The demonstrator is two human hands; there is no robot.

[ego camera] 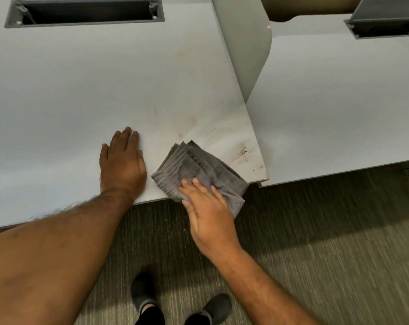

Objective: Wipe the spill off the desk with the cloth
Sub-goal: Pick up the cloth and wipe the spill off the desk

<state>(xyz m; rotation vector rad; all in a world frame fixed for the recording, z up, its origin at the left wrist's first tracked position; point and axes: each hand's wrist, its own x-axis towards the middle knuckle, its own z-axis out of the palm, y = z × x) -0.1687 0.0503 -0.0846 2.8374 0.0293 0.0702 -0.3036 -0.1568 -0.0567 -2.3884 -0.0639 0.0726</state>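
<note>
A folded grey cloth (194, 165) lies at the front edge of the white desk (81, 95), with one corner hanging over the edge. My right hand (208, 207) rests flat on the cloth's near part, fingers spread over it. Brown smears of the spill (242, 152) mark the desk's right corner, with a fainter stain (191, 120) further back. My left hand (121, 163) lies flat and open on the desk just left of the cloth, holding nothing.
A white divider panel (245, 48) stands between this desk and a second white desk (339, 102) on the right. Grey cable trays (9, 19) sit in both desks at the back. Carpet (316, 254) and my dark shoes (212, 308) are below.
</note>
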